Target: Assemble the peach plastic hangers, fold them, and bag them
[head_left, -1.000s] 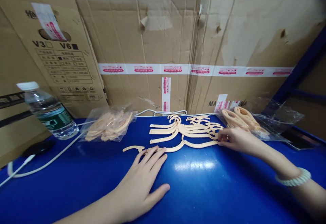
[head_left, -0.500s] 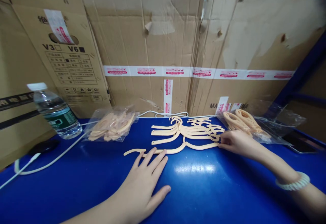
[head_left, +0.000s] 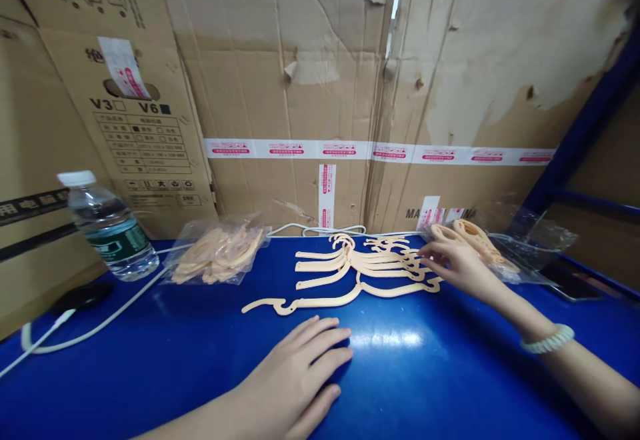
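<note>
Several beige plastic hangers (head_left: pixel 367 261) lie in a loose pile on the blue table (head_left: pixel 430 367). The nearest hanger (head_left: pixel 320 302) lies flat in front of the pile. My left hand (head_left: pixel 300 377) rests palm down on the table just short of that hanger, fingers stretched and together, holding nothing. My right hand (head_left: pixel 453 263) reaches over the right end of the pile, fingers spread and touching the hangers' ends. A pale bead bracelet (head_left: pixel 547 340) circles my right wrist.
A clear bag of beige parts (head_left: pixel 215 253) lies at the left, another clear bag (head_left: pixel 500 247) at the right. A water bottle (head_left: pixel 107 227) stands far left. A white cable (head_left: pixel 90 323) and a black object (head_left: pixel 80 295) lie nearby. Cardboard boxes (head_left: pixel 320 93) wall the back.
My left hand drew back off the nearest hanger toward me. My right hand lifted from that hanger's right end and moved up over the pile.
</note>
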`<control>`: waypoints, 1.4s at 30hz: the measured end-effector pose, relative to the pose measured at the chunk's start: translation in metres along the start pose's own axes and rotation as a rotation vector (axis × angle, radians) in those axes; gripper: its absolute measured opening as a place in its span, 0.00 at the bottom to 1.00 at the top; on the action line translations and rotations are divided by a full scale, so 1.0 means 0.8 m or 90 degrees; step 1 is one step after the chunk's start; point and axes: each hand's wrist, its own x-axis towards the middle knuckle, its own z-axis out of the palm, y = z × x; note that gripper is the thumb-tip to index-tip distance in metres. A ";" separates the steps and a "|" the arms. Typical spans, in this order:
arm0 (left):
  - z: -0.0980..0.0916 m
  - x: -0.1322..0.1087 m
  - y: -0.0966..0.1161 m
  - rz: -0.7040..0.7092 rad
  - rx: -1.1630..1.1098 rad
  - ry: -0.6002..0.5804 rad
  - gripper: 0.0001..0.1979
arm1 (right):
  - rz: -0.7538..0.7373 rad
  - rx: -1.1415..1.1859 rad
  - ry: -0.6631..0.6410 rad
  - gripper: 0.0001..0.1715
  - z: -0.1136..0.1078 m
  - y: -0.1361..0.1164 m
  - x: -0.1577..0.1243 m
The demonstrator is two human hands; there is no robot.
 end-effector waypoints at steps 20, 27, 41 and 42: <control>-0.001 0.002 0.009 -0.026 -0.039 0.086 0.17 | -0.051 -0.179 -0.273 0.15 0.070 -0.014 0.139; 0.003 0.002 0.006 -0.028 -0.061 0.100 0.16 | -0.032 -0.162 -0.196 0.13 0.067 -0.009 0.135; -0.010 0.016 0.030 -0.265 -0.368 0.141 0.12 | -0.009 0.383 0.017 0.16 0.016 -0.121 0.022; -0.009 0.017 0.032 -0.280 -0.408 0.135 0.12 | 0.011 0.457 -0.004 0.16 0.016 -0.134 0.012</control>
